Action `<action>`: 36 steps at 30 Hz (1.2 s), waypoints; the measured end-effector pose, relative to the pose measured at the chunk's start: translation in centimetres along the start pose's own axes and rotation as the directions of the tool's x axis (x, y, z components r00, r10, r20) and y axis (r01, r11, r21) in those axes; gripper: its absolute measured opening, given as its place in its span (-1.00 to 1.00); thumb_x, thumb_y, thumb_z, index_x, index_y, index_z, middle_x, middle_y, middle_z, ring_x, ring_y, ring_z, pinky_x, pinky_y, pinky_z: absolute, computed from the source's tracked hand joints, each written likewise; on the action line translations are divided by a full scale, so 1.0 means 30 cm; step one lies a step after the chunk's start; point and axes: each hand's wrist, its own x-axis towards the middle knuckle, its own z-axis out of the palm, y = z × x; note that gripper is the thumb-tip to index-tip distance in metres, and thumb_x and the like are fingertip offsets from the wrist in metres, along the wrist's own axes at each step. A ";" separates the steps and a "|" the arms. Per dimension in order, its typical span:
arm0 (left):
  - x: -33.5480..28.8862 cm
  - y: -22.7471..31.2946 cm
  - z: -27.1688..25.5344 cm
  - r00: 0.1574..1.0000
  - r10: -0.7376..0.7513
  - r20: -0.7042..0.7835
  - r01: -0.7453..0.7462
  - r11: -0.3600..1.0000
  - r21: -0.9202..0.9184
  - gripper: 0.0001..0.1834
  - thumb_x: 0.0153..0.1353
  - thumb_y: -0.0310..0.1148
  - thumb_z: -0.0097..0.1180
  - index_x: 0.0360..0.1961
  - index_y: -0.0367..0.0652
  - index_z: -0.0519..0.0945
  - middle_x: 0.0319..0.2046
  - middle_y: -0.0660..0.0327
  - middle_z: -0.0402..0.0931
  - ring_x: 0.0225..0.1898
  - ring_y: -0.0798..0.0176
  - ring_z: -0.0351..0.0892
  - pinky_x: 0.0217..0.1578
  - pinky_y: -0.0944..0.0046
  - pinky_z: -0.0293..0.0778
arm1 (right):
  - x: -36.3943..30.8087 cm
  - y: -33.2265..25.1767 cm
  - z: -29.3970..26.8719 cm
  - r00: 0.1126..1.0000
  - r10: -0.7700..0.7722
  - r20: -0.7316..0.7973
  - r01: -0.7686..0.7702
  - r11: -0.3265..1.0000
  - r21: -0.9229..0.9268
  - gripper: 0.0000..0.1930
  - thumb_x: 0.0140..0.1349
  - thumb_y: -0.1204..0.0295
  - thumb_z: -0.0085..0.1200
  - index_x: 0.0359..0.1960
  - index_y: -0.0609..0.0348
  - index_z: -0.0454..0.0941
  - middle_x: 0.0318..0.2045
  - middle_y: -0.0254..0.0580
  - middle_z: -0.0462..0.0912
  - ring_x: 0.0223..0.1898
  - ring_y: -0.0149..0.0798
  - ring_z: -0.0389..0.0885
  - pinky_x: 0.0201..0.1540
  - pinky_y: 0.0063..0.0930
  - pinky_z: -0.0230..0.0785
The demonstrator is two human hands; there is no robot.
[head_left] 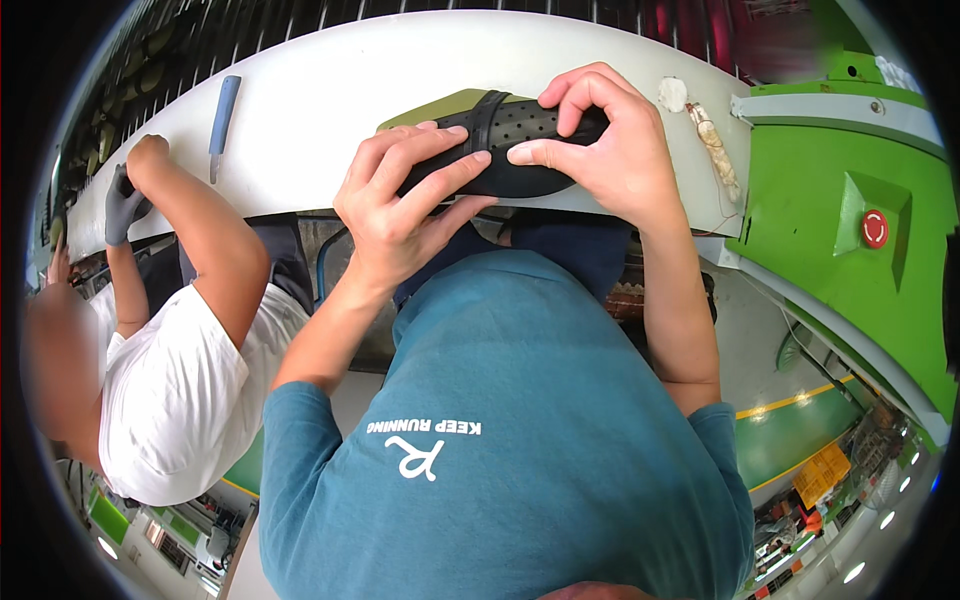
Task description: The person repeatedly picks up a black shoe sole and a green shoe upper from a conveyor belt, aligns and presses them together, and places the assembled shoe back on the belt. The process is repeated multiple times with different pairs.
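A black clog (pixel 525 122) with small holes and a strap lies across the white worktable (pixel 330 90) before me. My left hand (pixel 395 195) holds its left part, with fingers spread over the top and the thumb near the strap. My right hand (pixel 622 140) grips the right end, thumb on the near side and curled fingers on the far side. Behind the clog an olive-green piece (pixel 440 106) shows; the clog and my left hand hide part of it, and I cannot tell whether it is joined on.
A blue-handled knife (pixel 225 115) lies to the left. On the right are a white lump (pixel 673 94) and a wrapped, stick-like thing (pixel 712 150), beside a green machine (pixel 790 180) with a red button (pixel 874 229). A co-worker's gloved hand (pixel 121 208) is at far left.
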 end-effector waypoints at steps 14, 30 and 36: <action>0.215 -0.067 -0.046 0.962 -0.082 0.262 0.147 0.959 -0.240 -0.65 -0.06 -0.25 0.71 -0.30 -0.08 0.79 -0.37 0.28 0.61 -0.28 0.15 0.59 -0.26 0.15 0.53 | -0.021 -0.022 -0.046 0.980 0.198 -0.018 -0.198 0.966 -0.167 -0.47 0.00 0.16 0.74 -0.12 0.17 0.72 -0.13 -0.24 0.76 -0.03 -0.22 0.75 0.18 -0.31 0.58; 0.175 -0.101 -0.019 0.976 -0.088 0.200 0.150 0.937 -0.317 -0.66 -0.05 -0.25 0.72 -0.29 -0.08 0.81 -0.38 0.29 0.63 -0.28 0.17 0.61 -0.23 0.20 0.56 | -0.034 0.094 -0.110 0.968 0.203 0.151 -0.243 0.910 0.336 -0.71 0.21 0.52 0.59 -0.09 0.22 0.75 0.01 -0.09 0.85 0.18 -0.19 0.80 0.31 -0.28 0.63; 0.182 -0.104 -0.016 0.970 -0.095 0.226 0.171 0.923 -0.346 -0.64 -0.07 -0.30 0.73 -0.29 -0.14 0.80 -0.36 0.26 0.64 -0.25 0.19 0.62 -0.19 0.20 0.56 | -0.060 0.165 -0.133 0.960 0.187 0.208 -0.269 0.827 0.494 -0.72 0.25 0.53 0.56 -0.06 0.19 0.72 0.13 0.07 0.83 0.22 -0.19 0.76 0.36 -0.26 0.56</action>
